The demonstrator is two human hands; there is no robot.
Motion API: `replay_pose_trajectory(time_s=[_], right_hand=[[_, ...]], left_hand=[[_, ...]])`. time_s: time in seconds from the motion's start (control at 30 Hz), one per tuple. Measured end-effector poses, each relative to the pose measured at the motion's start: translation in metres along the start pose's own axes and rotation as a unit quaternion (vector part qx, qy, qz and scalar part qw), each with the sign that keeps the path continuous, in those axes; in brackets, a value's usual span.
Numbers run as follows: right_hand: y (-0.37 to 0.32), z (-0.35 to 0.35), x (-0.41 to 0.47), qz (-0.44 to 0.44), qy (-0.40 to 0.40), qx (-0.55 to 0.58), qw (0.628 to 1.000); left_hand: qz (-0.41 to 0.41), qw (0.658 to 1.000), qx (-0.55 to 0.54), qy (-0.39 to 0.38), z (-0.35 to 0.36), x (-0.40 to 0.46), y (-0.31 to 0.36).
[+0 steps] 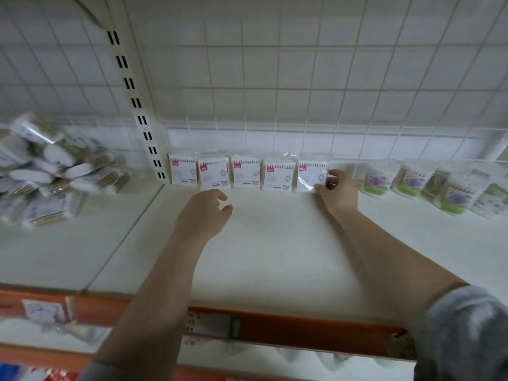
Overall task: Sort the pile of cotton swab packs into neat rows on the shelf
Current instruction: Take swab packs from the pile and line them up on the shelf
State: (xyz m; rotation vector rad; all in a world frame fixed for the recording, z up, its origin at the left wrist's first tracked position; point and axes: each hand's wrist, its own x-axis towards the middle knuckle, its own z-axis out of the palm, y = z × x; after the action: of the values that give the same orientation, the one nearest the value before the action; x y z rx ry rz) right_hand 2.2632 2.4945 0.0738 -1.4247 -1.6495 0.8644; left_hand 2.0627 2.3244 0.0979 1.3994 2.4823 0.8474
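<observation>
Right hand (336, 189) pinches the fifth pack (312, 171); left hand (203, 213) hovers, curled.

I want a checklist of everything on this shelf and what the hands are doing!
Surface: white shelf, bare in the middle, orange front edge with a price label.
Job's things: five red-label packs stand in a row along the back; a jumbled pile of packs lies on the left shelf section; green-and-purple packs stand in a looser group on the right.
Clutter: nothing seen.
Hands: right hand grips the rightmost pack of the row; left hand hovers loosely curled, holding nothing.
Cables: nothing seen.
Surroundings: wire grid back panel, slotted upright post, blurred goods on a lower shelf.
</observation>
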Motion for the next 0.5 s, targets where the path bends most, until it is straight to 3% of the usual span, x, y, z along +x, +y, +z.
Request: replay_pose_trajectory(time_s=[0.27,0.5], right_hand=[[-0.013,-0.005,-0.028,0.013,0.000,-0.023,1.000],[-0.034,0.006,-0.071,-0.062,-0.086,-0.107,0.989]], left_hand=[[-0.025,0.999,-0.011,0.021,-0.010,-0.010,-0.013],[-0.043,0.998,-0.010,0.049,-0.030,-0.038,-0.035]])
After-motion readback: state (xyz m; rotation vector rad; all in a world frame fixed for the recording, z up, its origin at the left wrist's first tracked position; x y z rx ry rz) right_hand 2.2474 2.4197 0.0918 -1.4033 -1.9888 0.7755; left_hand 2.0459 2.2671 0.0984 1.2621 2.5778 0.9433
